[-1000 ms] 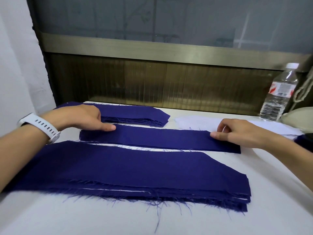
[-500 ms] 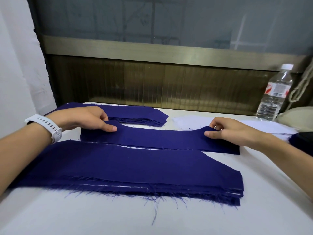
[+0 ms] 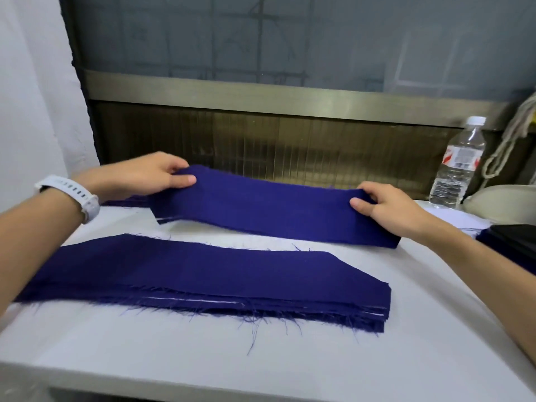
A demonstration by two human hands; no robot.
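Observation:
A long navy fabric strip [image 3: 269, 208] is lifted off the white table [image 3: 203, 355], its far edge raised. My left hand [image 3: 145, 177] pinches its left end, thumb on top. My right hand [image 3: 388, 208] pinches its right end the same way. Nearer to me lies a stack of wider navy pieces [image 3: 208, 277] with frayed edges, flat on the table. Behind my left hand a second navy stack [image 3: 124, 202] shows only as a sliver.
A clear water bottle [image 3: 458, 166] stands at the back right. Beside it lie a beige object [image 3: 504, 203], a dark item [image 3: 513, 233] on navy cloth, and white sheets [image 3: 452, 217]. A brown panel and window close the back.
Both hands went from pressing the strip flat on the table to pinching its ends and raising it. My view has moved closer.

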